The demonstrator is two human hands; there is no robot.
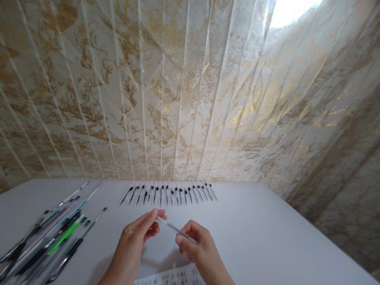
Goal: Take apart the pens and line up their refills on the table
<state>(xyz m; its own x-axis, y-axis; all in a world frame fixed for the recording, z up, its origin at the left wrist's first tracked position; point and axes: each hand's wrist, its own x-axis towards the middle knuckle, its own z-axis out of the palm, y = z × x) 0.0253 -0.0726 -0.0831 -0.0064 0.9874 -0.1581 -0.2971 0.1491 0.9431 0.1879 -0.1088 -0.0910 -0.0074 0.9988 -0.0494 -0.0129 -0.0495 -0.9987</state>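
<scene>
A slim pen (172,227) with a pale, clear-looking barrel is held between my two hands above the white table. My left hand (135,237) pinches its upper left end between thumb and fingers. Lower down, my right hand (198,241) grips the other end, its thumb and index finger closed around the darker grey part. Part of the pen is covered by the fingers at both ends. Beneath my hands lies a sheet of paper (175,276) with handwriting, cut off by the bottom of the view.
Across the back of the table (252,237) runs a row of black-capped clear pens (168,196). A blurred heap of assorted pens (50,237), one bright green (65,234), spreads over the left side. Behind the table rises a gold-patterned, pleated covering (166,99).
</scene>
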